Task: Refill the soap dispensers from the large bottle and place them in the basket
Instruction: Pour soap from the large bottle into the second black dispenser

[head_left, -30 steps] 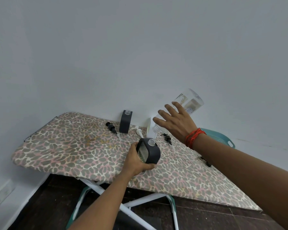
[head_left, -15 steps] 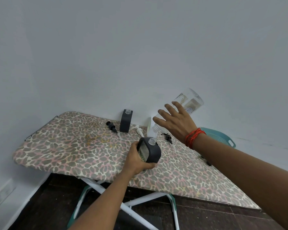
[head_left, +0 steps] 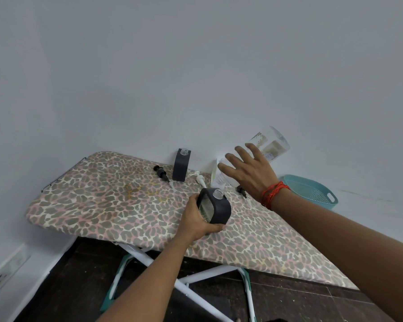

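**bottle neck down over the dispenser mouth, base up and away**

the left hand (head_left: 196,219) holds the dark dispenser (head_left: 215,205) just above the ironing board (head_left: 102,201). its fingers wrap under and behind the body, and the open mouth tips up toward the right hand (head_left: 251,175).

the right hand is higher and farther out than the left. its palm lies over the large bottle (head_left: 270,145) with the fingers spread across the clear wall. the thumb is hidden, so the grip is a judgement from the bottle being held in the air.

the bottle's long axis runs on a slant. the base is high, past the right fingertips toward the wall. the neck is low on the left-hand side and ends just above the dispenser mouth. i cannot tell whether neck and mouth touch, and no stream can be made out. the pour turns on this line-up: if either hand drifts sideways, soap probably lands on the board.

beyond the left hand a second dispenser (head_left: 181,165) stands upright without its pump. a black pump (head_left: 161,174) and a white pump (head_left: 200,178) lie beside it. the basket (head_left: 312,190) sits just outside the right wrist, well apart from the left hand, so the filled dispenser would have to cross under the right arm to reach it.
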`<move>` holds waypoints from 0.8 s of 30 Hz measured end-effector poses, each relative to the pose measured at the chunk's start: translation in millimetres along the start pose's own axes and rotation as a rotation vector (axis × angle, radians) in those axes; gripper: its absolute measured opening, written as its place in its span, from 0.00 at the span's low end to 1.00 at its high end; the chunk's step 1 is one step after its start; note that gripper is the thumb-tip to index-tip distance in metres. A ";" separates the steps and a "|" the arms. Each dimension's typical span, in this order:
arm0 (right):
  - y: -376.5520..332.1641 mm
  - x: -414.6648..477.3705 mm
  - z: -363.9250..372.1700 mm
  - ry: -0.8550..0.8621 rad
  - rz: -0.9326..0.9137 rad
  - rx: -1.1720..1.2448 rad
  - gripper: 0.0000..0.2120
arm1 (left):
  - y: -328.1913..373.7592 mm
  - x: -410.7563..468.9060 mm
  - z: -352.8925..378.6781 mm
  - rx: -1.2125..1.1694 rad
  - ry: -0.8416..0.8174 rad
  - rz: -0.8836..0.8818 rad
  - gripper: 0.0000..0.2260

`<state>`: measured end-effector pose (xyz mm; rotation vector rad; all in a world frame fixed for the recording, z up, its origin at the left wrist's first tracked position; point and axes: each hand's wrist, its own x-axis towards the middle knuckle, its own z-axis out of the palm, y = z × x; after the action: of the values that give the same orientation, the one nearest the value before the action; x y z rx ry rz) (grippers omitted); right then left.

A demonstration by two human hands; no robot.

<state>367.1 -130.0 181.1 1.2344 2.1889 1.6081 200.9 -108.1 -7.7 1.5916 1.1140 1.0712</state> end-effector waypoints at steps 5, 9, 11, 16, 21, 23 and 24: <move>-15.9 -5.3 3.6 -0.001 -0.042 0.019 0.25 | 0.1 -0.8 0.5 0.007 0.002 0.003 0.52; -12.6 -6.7 5.8 0.011 -0.002 0.062 0.23 | -0.2 0.0 -0.3 0.021 0.006 0.000 0.54; -10.4 -7.9 6.6 0.013 0.039 0.090 0.24 | 0.5 0.2 -0.6 0.022 0.001 -0.005 0.53; -23.9 -19.0 5.8 -0.093 0.134 0.200 0.27 | 3.5 -2.6 -1.9 0.017 -0.004 0.006 0.53; -30.3 -35.2 6.3 -0.294 0.403 0.454 0.39 | 7.0 -1.7 -0.9 0.031 -0.005 0.006 0.56; -27.8 -47.8 11.7 -0.308 0.548 0.646 0.41 | 12.9 2.1 -1.0 0.021 -0.014 0.002 0.56; -25.8 -56.1 15.9 -0.313 0.635 0.770 0.41 | 16.7 4.3 0.1 0.017 -0.024 0.008 0.57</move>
<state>398.9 -159.3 134.2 2.3737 2.3947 0.5485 205.2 -107.2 8.9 1.6197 1.1045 1.0483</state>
